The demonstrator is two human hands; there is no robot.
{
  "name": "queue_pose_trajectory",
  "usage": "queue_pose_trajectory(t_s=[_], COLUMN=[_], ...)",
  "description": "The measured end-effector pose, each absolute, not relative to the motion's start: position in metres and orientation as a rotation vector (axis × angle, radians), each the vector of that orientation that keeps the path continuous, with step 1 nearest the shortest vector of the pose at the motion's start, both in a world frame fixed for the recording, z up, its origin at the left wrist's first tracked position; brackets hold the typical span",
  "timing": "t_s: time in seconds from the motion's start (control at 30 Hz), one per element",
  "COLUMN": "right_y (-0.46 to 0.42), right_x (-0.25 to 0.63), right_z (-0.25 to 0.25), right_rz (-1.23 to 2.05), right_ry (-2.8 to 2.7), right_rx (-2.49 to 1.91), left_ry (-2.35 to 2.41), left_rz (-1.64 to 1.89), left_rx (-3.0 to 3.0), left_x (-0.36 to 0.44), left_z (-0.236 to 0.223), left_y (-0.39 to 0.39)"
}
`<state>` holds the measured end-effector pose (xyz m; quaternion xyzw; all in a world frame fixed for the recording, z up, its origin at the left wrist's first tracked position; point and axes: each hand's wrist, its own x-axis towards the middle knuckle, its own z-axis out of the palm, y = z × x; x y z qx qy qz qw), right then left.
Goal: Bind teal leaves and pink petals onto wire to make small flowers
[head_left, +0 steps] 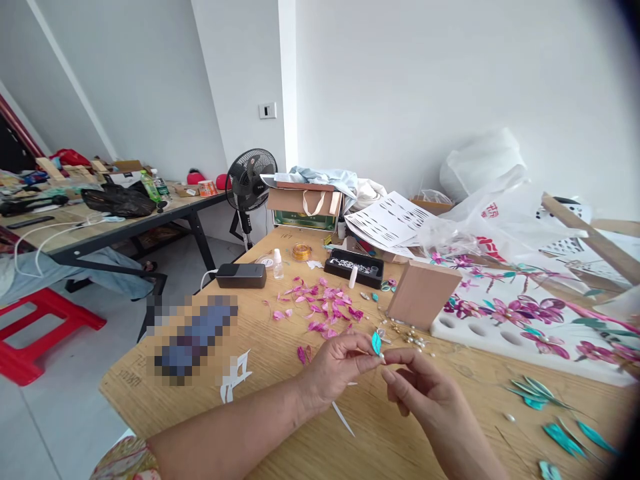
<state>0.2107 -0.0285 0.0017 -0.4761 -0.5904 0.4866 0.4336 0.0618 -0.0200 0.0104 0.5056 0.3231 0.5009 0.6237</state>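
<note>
Near the front of the wooden table, my left hand (340,363) pinches a small turquoise leaf (377,343) between thumb and fingers, the leaf standing up above the fingertips. A tiny white pearl bead (382,359) shows at the leaf's base. My right hand (425,385) is close beside it, thumb and index finger nearly together at the bead; whatever they grip is too small to tell. Pink petals (327,303) lie scattered behind my hands. Gold stems with pearl beads (410,337) lie just behind my right hand.
Turquoise leaves (563,439) lie at the right. A white foam block (480,337) holds finished pink flowers (540,313). Behind are a cardboard panel (423,293), a black bead tray (354,268), a dropper bottle (278,265) and a black box (241,275). White paper scraps (236,377) lie left.
</note>
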Motion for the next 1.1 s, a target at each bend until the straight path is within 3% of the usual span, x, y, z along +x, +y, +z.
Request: queue_pose_trajectory(t_s=[0.2,1.1], right_y=[-0.037,-0.037], right_x=[0.193,0.197], right_z=[0.004,0.0], right_rz=[1.567,1.688], right_ry=[-1.127,-1.041], right_rx=[-1.104,-0.966], left_ry=[0.716,0.581], left_rz=[1.098,1.104], left_rx=[1.002,0.806], left_x=[0.065,0.067], left_z=[0.011,0.012], left_y=[-0.023,-0.027])
